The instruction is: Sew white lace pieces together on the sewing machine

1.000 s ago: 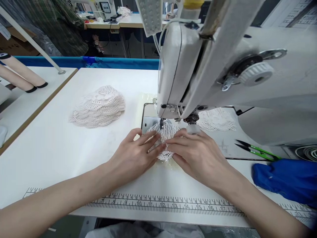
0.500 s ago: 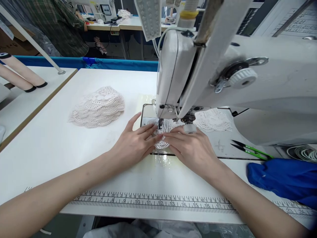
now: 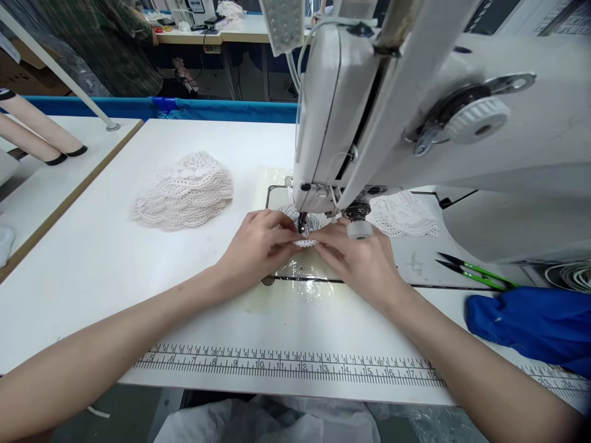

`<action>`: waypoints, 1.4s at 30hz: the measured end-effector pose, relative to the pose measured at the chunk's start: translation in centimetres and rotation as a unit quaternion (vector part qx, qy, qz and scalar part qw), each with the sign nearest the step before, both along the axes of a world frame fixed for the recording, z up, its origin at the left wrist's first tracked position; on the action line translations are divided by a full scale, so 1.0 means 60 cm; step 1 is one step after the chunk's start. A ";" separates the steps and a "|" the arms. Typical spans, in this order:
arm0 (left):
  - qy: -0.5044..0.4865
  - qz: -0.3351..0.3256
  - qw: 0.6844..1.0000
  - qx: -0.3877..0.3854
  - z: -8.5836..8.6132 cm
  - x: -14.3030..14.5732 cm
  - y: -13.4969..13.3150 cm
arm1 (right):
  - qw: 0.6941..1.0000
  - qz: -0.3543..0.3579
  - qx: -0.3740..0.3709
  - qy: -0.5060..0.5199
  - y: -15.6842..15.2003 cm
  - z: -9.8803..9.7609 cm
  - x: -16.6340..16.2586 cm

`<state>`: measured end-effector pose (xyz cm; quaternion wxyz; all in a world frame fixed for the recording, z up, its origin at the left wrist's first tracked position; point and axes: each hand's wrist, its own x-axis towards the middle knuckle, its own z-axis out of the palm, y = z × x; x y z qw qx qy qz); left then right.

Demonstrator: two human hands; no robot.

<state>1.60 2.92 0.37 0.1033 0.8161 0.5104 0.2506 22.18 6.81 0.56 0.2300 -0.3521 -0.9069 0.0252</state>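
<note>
A white lace piece lies at the presser foot of a white sewing machine. My left hand pinches its near edge from the left, thumb and fingers together. From the right, my right hand grips the same edge, fingertips almost meeting those of the left. Both hands rest low over the machine bed, and they cover much of the lace. More white lace lies under the machine arm, right of my right hand.
A stack of lace pieces sits left on the white table. Green thread snips and a blue cloth lie at right. A printed ruler runs along the front edge. Beyond the blue trough, a person in a plaid sleeve works.
My left hand has drawn its spread fingers in and now pinches the lace edge. Less of the lace shows in front of the foot. The view has shifted slightly.
</note>
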 end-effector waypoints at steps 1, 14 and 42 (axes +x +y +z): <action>-0.028 0.006 0.999 -0.033 0.003 0.000 0.003 | 0.999 -0.018 -0.031 0.018 0.001 -0.001 -0.001; 0.095 -0.037 0.990 0.092 0.004 0.002 -0.020 | 0.997 0.033 -0.062 0.026 -0.007 0.005 0.001; 0.213 -0.041 0.959 0.182 -0.007 -0.003 -0.016 | 0.990 0.047 0.127 -0.047 0.011 -0.010 0.002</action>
